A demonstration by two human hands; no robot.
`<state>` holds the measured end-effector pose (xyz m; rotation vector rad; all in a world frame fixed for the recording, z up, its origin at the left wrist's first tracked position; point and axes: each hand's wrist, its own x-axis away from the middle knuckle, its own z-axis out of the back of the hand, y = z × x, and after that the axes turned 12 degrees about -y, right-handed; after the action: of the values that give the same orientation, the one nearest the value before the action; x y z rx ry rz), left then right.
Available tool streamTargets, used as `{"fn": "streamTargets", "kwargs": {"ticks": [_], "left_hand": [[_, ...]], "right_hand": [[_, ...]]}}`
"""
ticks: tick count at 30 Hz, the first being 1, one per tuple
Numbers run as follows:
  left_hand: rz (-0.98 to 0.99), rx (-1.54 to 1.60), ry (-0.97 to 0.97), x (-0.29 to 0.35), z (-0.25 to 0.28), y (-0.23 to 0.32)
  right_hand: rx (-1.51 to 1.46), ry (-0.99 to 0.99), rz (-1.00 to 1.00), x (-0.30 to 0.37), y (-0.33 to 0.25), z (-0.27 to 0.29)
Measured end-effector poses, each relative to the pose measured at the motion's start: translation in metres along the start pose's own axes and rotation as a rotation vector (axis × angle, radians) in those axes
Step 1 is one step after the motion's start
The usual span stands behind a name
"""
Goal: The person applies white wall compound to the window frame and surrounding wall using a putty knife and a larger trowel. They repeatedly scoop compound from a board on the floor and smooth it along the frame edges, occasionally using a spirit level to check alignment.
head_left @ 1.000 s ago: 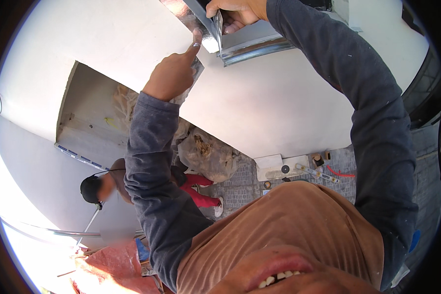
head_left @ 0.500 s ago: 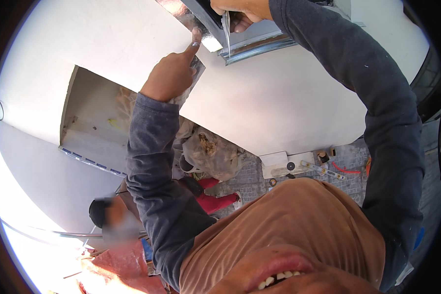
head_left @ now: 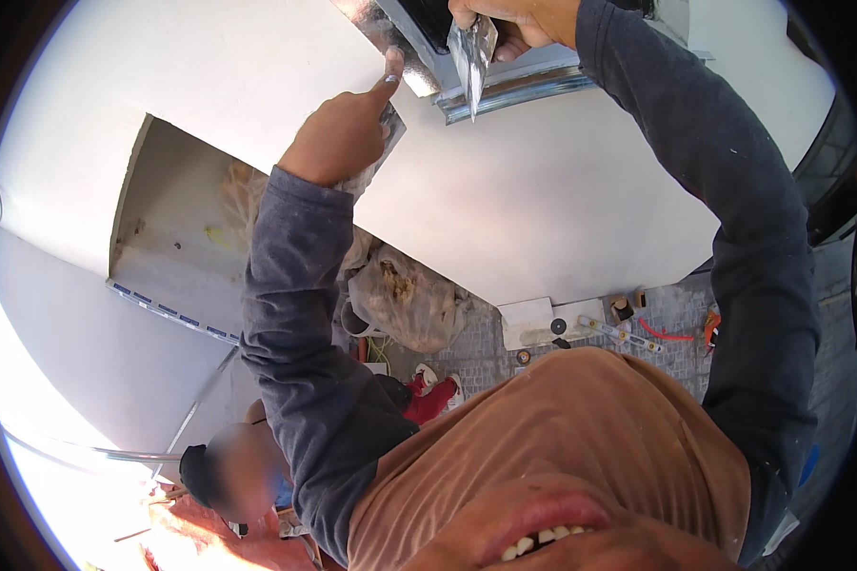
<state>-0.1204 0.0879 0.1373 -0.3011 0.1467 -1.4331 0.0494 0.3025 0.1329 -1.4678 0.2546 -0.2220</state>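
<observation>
My left hand (head_left: 338, 138) is raised, its index finger stretched out against the shiny, dark-edged strip (head_left: 383, 38) beside the white wall. The other fingers are curled, and a flat grey plate (head_left: 390, 133) shows under them, mostly hidden by the hand. At the upper edge my right hand (head_left: 519, 24) grips a putty knife (head_left: 472, 59). Its pointed-looking metal blade hangs downward, smeared with whitish material. Just behind the blade runs a grey metal frame profile (head_left: 524, 90), next to a dark opening.
A white panel (head_left: 543, 190) spreads below the frame. Left of it is a rectangular cut-out (head_left: 186, 209). On the paved floor lie plastic bags (head_left: 414, 300), a spirit level (head_left: 624, 333) and a red strap (head_left: 665, 332). Another person (head_left: 243, 466) crouches at lower left.
The putty knife has turned, so its blade shows broad instead of edge-on. Both hands sit slightly further right and up in view. The other person has shifted lower, legs drawn in.
</observation>
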Motion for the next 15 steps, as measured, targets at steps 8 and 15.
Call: {"fn": "streamTargets", "kwargs": {"ticks": [8,15], "left_hand": [[0.053,0.025,-0.057,0.003,0.011,0.007],[-0.026,-0.019,0.016,0.003,0.005,-0.001]], "right_hand": [[-0.124,-0.09,-0.127,-0.065,0.023,0.009],[-0.217,-0.113,0.06,-0.068,-0.04,0.009]]}}
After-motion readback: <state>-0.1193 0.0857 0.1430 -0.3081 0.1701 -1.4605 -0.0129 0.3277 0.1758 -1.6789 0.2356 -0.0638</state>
